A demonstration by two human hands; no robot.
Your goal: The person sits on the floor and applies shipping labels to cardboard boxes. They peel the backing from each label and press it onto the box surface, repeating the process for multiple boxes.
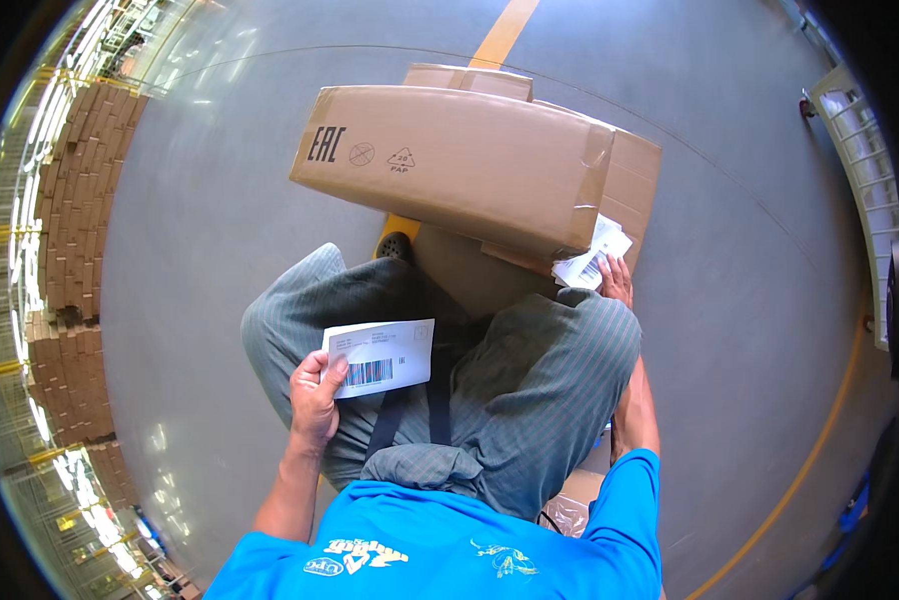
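My left hand pinches a white printed label sheet by its left edge, over my lap. The sheet carries a barcode and small writing. Beyond my knees, a closed brown cardboard carton sits at a slant, with printed symbols on its near side and tape at its right end. At that carton's lower right corner, the fingers of my right hand touch a loose stack of white label sheets. My right thumb is hidden, so its grip on them cannot be made out.
More brown cardboard shows under and behind the carton. Grey floor with yellow lines surrounds me. Stacked flat cartons stand far left; a white barred rack is far right. Clear plastic wrap lies beside my right hip.
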